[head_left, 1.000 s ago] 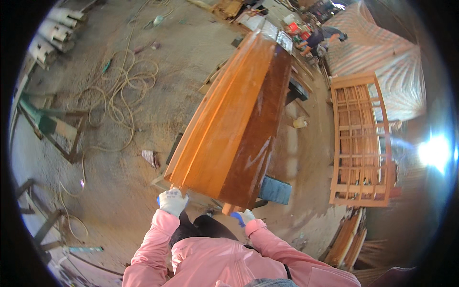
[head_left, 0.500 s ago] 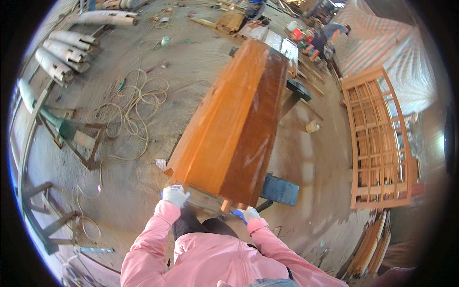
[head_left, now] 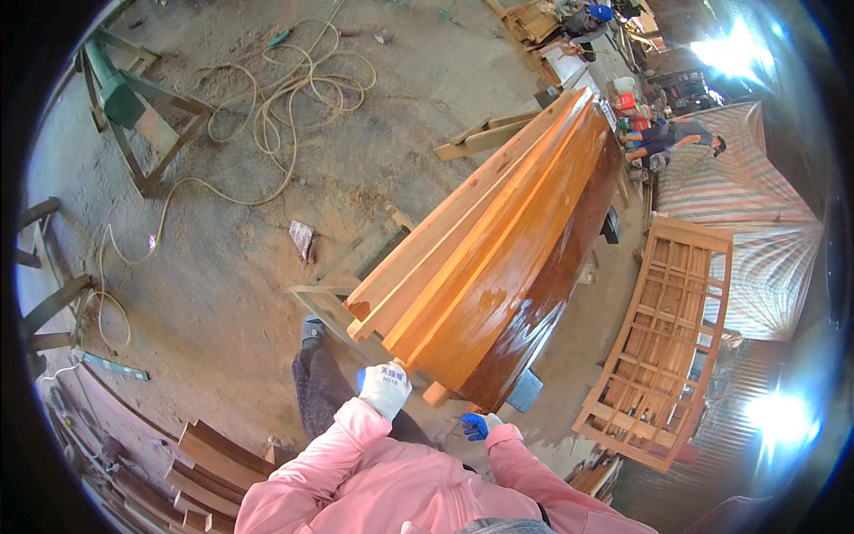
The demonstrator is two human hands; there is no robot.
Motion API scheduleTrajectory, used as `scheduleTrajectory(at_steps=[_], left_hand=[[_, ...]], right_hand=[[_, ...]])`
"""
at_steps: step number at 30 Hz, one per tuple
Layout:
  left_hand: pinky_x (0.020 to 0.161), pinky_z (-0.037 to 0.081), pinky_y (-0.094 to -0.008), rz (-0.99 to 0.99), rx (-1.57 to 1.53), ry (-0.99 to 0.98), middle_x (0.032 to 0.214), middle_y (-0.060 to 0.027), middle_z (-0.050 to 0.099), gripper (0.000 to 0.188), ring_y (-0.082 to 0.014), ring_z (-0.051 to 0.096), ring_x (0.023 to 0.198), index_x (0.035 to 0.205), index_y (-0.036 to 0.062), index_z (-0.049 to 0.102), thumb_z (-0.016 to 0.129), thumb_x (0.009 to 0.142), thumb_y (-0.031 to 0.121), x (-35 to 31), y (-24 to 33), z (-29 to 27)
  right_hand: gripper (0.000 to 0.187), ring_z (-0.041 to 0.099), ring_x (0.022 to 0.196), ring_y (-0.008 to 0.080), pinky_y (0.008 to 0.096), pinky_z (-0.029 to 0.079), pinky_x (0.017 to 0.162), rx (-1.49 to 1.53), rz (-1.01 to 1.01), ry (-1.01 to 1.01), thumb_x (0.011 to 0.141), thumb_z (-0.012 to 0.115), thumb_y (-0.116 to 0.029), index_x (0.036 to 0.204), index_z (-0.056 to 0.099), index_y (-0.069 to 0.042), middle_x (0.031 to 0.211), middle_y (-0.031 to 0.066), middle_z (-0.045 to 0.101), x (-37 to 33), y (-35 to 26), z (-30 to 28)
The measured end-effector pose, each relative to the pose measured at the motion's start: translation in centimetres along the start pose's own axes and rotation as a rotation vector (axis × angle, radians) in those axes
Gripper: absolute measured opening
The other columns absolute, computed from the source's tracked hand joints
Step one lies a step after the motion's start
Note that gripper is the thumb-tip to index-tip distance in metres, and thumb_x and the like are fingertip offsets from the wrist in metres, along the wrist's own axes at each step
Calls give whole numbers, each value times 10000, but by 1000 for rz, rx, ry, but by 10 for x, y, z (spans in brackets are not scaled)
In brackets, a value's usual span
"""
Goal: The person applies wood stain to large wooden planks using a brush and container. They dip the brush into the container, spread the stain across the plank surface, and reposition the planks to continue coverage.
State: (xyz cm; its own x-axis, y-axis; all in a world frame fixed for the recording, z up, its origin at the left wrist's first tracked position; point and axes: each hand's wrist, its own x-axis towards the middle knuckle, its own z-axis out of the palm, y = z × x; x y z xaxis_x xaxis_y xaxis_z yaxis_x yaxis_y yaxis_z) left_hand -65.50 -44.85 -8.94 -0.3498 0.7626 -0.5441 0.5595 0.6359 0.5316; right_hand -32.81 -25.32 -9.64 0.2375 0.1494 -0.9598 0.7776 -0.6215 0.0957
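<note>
A long wooden panel (head_left: 498, 294) stretches away from me, its face stained glossy orange-brown and darker to the right. Along its left side run paler, bare-looking wood strips (head_left: 445, 240), and short wooden pegs stick out of its near end. My left hand (head_left: 385, 390), in a white glove with blue on it, is closed at that near end, its fingertips hidden. My right hand (head_left: 480, 425), gloved white with a blue palm, is just off the near right corner, its fingers loosely bent and seemingly holding nothing. A wooden stand (head_left: 334, 307) shows beneath the panel's left side.
A pale hose (head_left: 294, 116) lies coiled on the floor at left, near a green metal stand (head_left: 120, 98). At right leans a wooden lattice frame (head_left: 654, 338). Brown boards (head_left: 218, 458) lie at lower left. Another person (head_left: 672, 138) bends over at the far right.
The panel has tipped toward the right, bringing its pale left strips into sight. My left hand has risen with it; my right hand has come away from the edge. The view has swung too.
</note>
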Motion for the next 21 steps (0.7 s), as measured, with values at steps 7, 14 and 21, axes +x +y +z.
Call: scheduleTrajectory(at_steps=[7, 14, 21], left_hand=[[588, 529, -437, 37, -62, -92, 767, -64, 694, 445, -236, 701, 744, 975, 57, 659, 547, 878, 477, 1, -6, -1], [575, 516, -426, 85, -85, -110, 762, -67, 691, 555, -226, 690, 754, 1048, -8, 657, 547, 879, 508, 4, -10, 2], [553, 504, -425, 104, -103, -101, 730, -65, 675, 555, -224, 677, 715, 1026, -9, 659, 549, 877, 515, 2, -14, -1]], right_hand=[[331, 620, 1082, 366, 479, 534, 924, 477, 6, 80, 841, 679, -90, 1152, 603, -8, 1138, 208, 630, -10, 9, 19], [338, 614, 1064, 396, 501, 535, 930, 664, -109, 144, 812, 650, 10, 1138, 565, 42, 1115, 205, 628, -16, 16, 34], [330, 616, 1050, 398, 499, 550, 905, 694, -163, 134, 779, 631, 33, 1103, 569, 38, 1054, 191, 626, -16, 22, 32]])
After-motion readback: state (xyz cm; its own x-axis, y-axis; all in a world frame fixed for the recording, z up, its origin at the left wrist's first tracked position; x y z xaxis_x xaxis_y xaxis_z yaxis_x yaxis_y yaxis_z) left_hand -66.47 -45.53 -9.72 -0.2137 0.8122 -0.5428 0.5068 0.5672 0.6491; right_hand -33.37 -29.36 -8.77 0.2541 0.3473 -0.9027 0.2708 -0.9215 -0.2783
